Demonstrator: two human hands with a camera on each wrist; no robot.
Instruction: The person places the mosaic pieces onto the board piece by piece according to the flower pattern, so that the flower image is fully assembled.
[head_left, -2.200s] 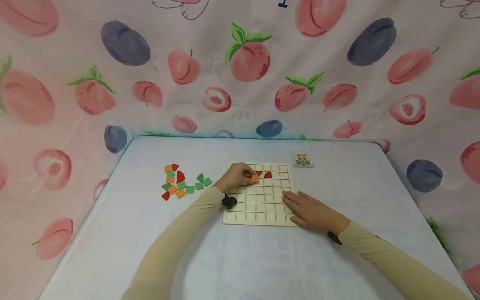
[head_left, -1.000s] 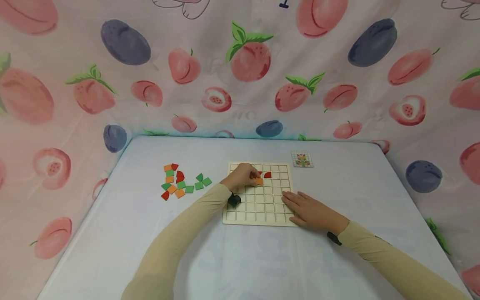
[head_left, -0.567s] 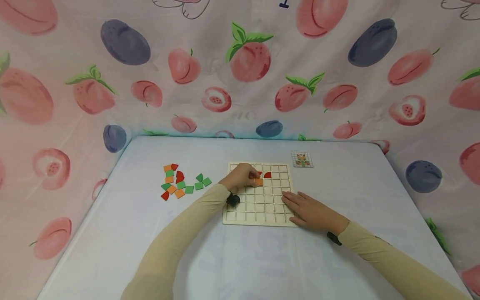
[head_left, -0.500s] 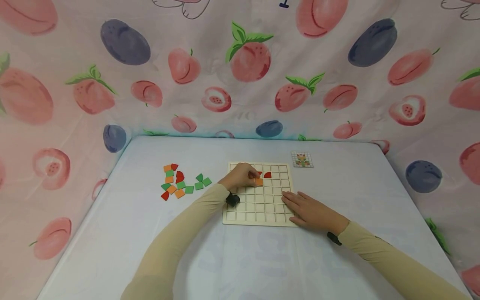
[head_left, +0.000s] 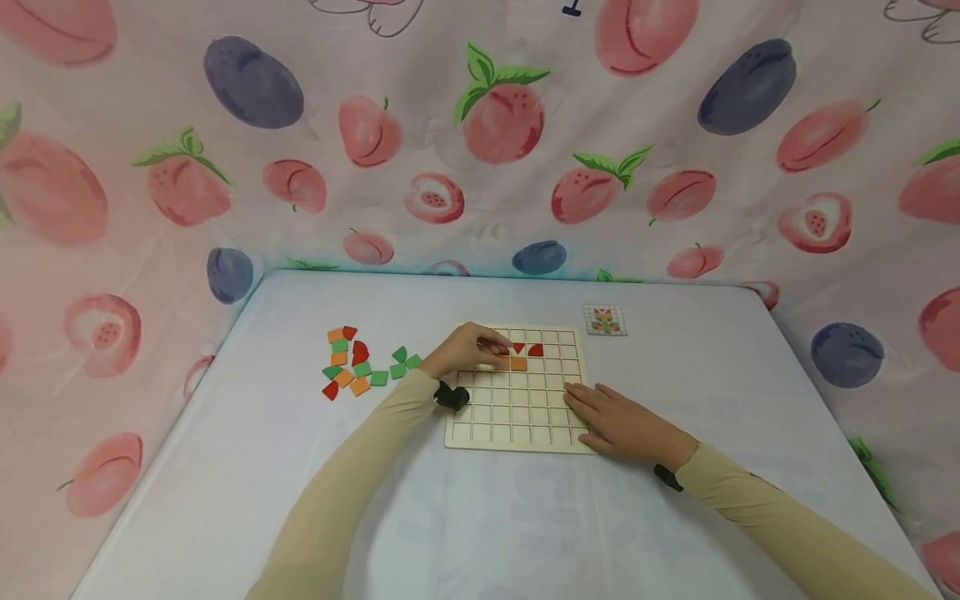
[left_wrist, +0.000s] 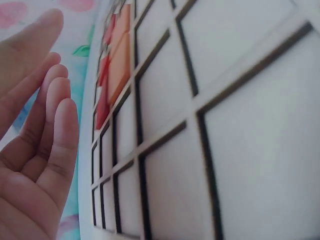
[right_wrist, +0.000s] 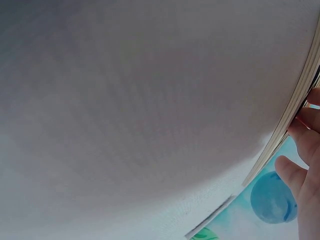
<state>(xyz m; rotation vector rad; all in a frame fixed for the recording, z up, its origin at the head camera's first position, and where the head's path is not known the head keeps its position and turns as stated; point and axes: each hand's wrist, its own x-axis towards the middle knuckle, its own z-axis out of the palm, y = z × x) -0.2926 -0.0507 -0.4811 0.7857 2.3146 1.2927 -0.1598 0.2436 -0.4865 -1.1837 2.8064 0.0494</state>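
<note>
A pale wooden grid board (head_left: 520, 414) lies on the table with red and orange tiles in its upper cells. My left hand (head_left: 468, 348) hovers over the board's upper left, thumb and fingers apart, with nothing between them in the left wrist view. Just right of its fingertips sits an orange square tile (head_left: 518, 364), in line with a second orange tile (left_wrist: 119, 70). Above these are a red triangle (head_left: 519, 347) and a red rounded piece (head_left: 536, 350); another red piece (left_wrist: 102, 111) shows in the left wrist view. My right hand (head_left: 617, 421) rests flat, fingers extended over the board's right edge.
Loose red, orange and green tiles (head_left: 360, 386) lie scattered on the table left of the board. A small pattern card (head_left: 604, 319) lies beyond its upper right corner. Behind the white table (head_left: 675, 350) hangs a fruit-print cloth (head_left: 480, 192).
My left hand carried an orange tile in, set it in a cell, and has now let go and drawn back to the left. The right hand has stayed still.
</note>
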